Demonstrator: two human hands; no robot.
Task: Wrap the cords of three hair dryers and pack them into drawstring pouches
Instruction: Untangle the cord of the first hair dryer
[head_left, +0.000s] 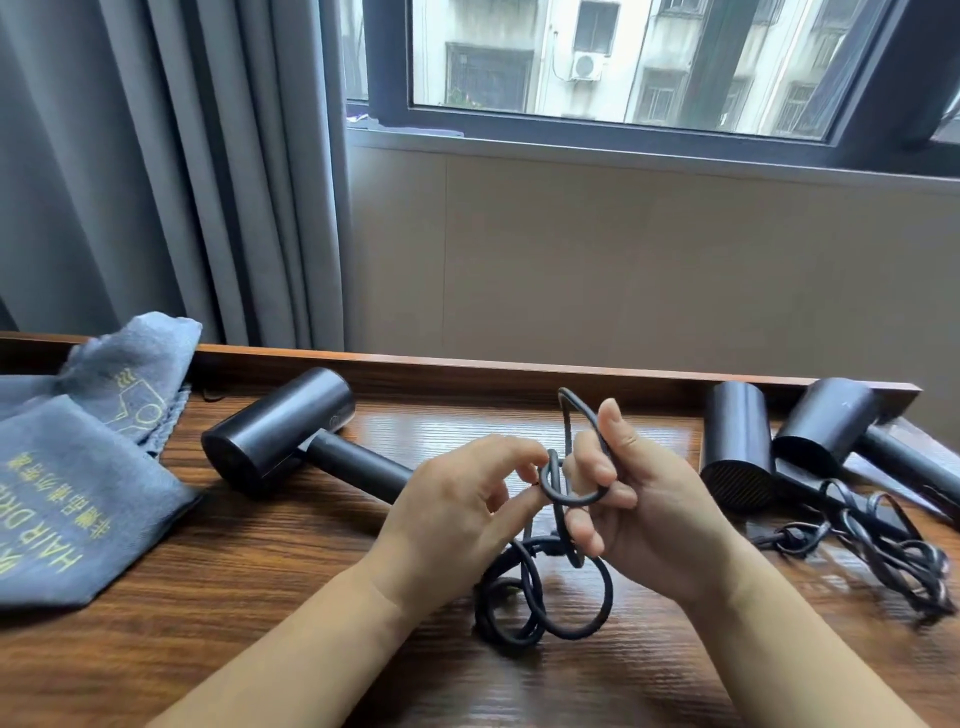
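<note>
Three black hair dryers lie on the wooden table (234, 597). One dryer (291, 431) is at centre left, its handle pointing toward my hands. Its black cord (545, 592) is looped above the table between my hands. My left hand (462, 499) pinches a loop of the cord between thumb and fingers. My right hand (639, 493) holds folded cord loops, its fingers curled round them. Two more dryers (737, 447) (841, 426) lie at the right with their cords (872, 545) tangled loose in front. Grey drawstring pouches (78, 493) with yellow print lie at the left.
A raised wooden ledge (519, 371) runs along the table's far edge. Behind it are a beige wall, a window and grey curtains (156, 156) at the left.
</note>
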